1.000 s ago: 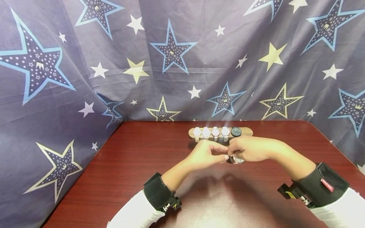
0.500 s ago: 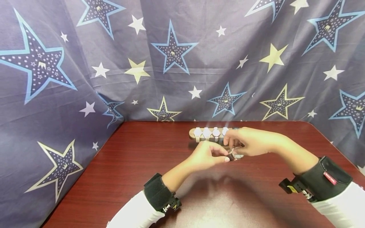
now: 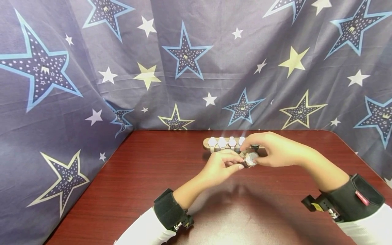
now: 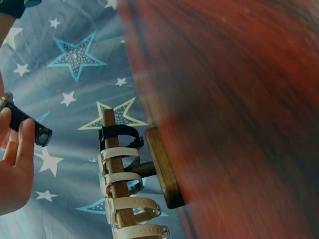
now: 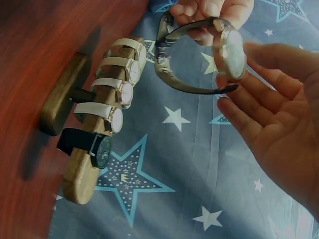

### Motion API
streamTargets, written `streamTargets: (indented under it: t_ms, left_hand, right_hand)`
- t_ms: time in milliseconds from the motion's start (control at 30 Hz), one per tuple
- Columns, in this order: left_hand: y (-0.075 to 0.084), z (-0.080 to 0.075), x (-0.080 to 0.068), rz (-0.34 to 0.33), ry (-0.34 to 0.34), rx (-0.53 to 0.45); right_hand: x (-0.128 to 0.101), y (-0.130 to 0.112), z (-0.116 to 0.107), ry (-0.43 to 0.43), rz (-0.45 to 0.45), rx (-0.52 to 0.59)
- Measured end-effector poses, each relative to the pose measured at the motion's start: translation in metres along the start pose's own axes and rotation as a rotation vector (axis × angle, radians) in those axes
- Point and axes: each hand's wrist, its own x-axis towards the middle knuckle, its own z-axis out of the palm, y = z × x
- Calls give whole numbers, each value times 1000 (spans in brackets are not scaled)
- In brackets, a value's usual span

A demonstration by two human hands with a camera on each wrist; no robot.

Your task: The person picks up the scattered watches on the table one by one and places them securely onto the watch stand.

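Note:
Both hands hold a wristwatch (image 3: 251, 159) above the table, in front of a watch stand. It has a round pale face, a gold-toned case and a dark strap (image 5: 172, 82) that forms a closed loop in the right wrist view. My left hand (image 3: 218, 167) pinches the strap side between thumb and fingers. At the case, my right hand (image 3: 275, 149) grips the edge between thumb and fingertips. In the left wrist view the left hand (image 4: 17, 164) holds the dark strap, while the watch face is out of sight there.
Behind the hands, a wooden watch stand (image 5: 79, 186) carries several watches with pale straps and one black watch (image 5: 102, 149) at its end. Its base (image 5: 62, 99) stands on the red-brown table (image 3: 147, 177). A star-patterned curtain (image 3: 183, 95) hangs behind and at the left.
The watch has risen a little toward the stand, and its face now shows more. My right hand has moved up and spread its fingers around the case; my left hand keeps its pinch.

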Motion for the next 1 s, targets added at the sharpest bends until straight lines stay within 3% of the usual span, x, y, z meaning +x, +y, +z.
streamTargets:
  t_ms: [200,400,567,767,1000]
  left_hand:
    - [-3,-5,-1,-16,-51,-60]
    - [-7,-7,-2,96,-34,19]
    - [-9,-5,-2,200,90,173]
    - [-5,1,-1,299,303,449]
    - [-4,3,1,334,399,522]
  right_hand:
    - [-10,4,10,30,-5,14]
    - [-11,7,23,75,64,71]
    - [-8,5,33,178,217,139]
    - [-2,0,48,317,371,445]
    - [4,-11,60,454,416,727]
